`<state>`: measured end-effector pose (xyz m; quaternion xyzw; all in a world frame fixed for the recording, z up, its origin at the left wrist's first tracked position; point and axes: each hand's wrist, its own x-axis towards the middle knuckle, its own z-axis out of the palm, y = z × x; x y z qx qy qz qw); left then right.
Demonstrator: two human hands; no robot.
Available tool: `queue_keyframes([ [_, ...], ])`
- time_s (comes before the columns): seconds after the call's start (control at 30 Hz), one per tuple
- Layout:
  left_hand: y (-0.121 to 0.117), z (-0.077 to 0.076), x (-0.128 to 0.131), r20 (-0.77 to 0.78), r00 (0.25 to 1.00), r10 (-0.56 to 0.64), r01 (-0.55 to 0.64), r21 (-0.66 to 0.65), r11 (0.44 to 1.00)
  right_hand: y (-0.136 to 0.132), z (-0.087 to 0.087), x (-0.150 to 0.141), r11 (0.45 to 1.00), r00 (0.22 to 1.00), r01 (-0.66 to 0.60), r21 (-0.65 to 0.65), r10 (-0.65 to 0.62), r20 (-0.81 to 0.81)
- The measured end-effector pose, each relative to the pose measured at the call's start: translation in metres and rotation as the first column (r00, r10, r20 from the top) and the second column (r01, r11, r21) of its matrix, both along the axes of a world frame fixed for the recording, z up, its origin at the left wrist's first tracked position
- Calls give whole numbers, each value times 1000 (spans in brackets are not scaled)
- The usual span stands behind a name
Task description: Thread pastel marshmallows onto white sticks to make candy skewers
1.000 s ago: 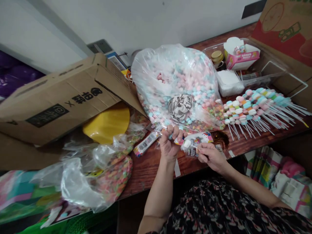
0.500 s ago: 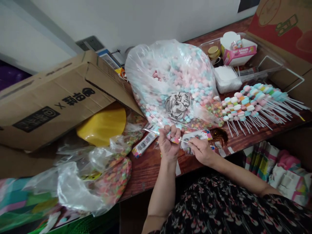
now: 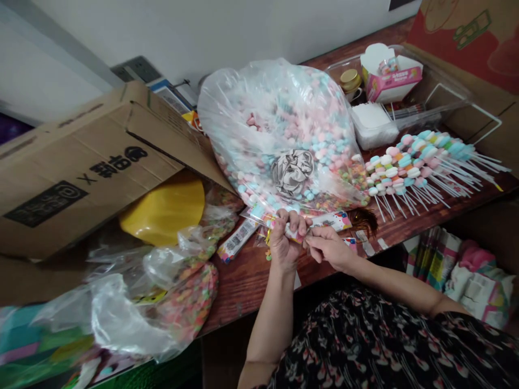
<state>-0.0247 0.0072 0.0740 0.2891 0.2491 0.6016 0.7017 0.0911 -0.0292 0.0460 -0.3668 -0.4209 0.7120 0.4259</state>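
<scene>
The dark red wooden tabletop [image 3: 242, 289] carries a bulging clear plastic bag of pastel sweets [image 3: 279, 102]; in front of it, the left hand [image 3: 284, 243] curls its fingers around a small colourfully printed plastic wrapper [image 3: 295, 236], the right hand [image 3: 330, 249] pinching its edge.

Legible: an "×" in black on the cardboard box [image 3: 113, 143] at left, between a dark block with pale characters and an @-like sign, and large black Chinese characters — not read with certainty. Lettering on the pink carton [image 3: 393, 80]: too small to read. White printed packet [image 3: 238, 240] on the table: dark blocks of print — illegible.
</scene>
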Motion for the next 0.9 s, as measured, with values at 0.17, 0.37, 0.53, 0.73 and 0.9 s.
queue_keyframes([
  [0.17, -6, -8, 13, -149, 986, 71, -83, -70, 994, 5, 0, 2, 901, 906, 155, 406, -293, 304],
  [0.37, -15, -23, 26, -350, 937, 10, -67, -153, 986, 3, -15, -6, 762, 776, 125, 636, -474, 416],
  [0.53, -14, -19, 2, -359, 918, -169, 74, -264, 962, 6, -11, 33, 451, 657, -223, 864, -585, 475],
  [0.73, -39, -7, -2, -63, 508, -859, 741, -476, 473, 45, 19, 78, -216, 680, -632, 744, -614, 400],
  [0.9, -40, -2, 1, -331, 152, -931, 720, -609, 334, 46, 26, 75, -223, 530, -847, 482, -398, 748],
])
